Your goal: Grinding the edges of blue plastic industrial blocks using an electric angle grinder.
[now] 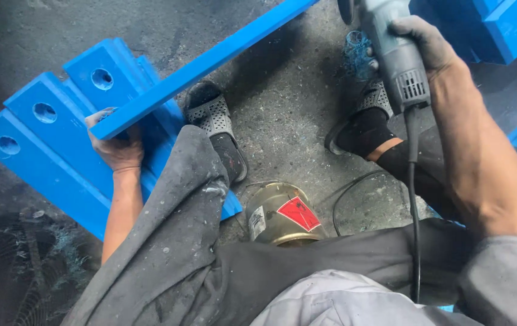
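The left hand is curled around the near end of a long blue bar lying aslant over stacked blue blocks on the concrete floor, while the right hand is wrapped about a grey angle grinder held above that floor.

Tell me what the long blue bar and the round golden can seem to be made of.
Long blue bar: probably painted metal; even matte blue coat, straight sharp edges, though plastic cannot be ruled out. Round golden can: thin metal, judging by its shiny brass-coloured reflective wall.
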